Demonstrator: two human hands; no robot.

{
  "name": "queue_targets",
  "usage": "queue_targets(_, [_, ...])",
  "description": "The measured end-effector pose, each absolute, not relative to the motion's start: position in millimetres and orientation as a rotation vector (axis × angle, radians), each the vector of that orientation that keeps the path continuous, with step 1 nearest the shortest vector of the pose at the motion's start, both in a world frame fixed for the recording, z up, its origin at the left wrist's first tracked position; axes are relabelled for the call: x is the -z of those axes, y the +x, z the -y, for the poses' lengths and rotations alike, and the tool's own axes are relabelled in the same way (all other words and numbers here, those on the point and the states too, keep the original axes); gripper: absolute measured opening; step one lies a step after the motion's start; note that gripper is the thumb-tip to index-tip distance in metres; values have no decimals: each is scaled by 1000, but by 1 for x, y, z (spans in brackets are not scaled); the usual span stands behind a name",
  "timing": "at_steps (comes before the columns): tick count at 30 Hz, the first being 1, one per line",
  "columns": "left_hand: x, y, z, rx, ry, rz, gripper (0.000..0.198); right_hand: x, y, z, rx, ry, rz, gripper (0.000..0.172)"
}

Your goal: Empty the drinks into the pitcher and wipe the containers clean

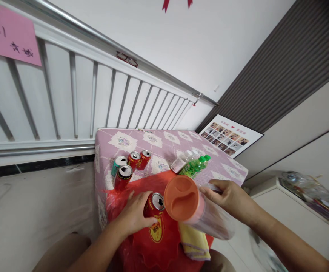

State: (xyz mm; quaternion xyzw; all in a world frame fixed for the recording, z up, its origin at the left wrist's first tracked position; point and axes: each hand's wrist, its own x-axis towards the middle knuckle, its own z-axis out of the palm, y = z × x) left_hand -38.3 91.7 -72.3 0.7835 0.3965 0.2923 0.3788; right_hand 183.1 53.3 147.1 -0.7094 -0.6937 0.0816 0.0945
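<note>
My left hand (pixel 136 215) is closed round a red drink can (pixel 150 207) with an opened top, standing on a red plastic sheet (pixel 156 249). In my right hand (pixel 226 196) is the handle of a clear plastic pitcher (pixel 214 219) with an orange lid (pixel 181 198). The pitcher tilts so its lid points toward the can, close beside the can's rim. Whether anything flows between them I cannot tell. Under the pitcher lies a folded yellow cloth (pixel 194 241). Behind my left hand stand a red can (pixel 123 177), a teal can (pixel 119 164) and other opened red cans (pixel 144 159).
Green-capped bottles (pixel 195 166) and white-capped bottles (pixel 181 161) stand at the middle of the table, which has a purple patterned cloth (pixel 170 138). A white radiator (pixel 102 90) runs behind, with glasses (pixel 126 59) on top. A white cabinet (pixel 269 194) stands at right.
</note>
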Motion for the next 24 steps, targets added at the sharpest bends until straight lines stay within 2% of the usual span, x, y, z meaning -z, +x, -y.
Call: queue_targets(24, [70,-40,-91,-735,1998,-1006,75,-149,180,-53,-240,-2116,2051,49])
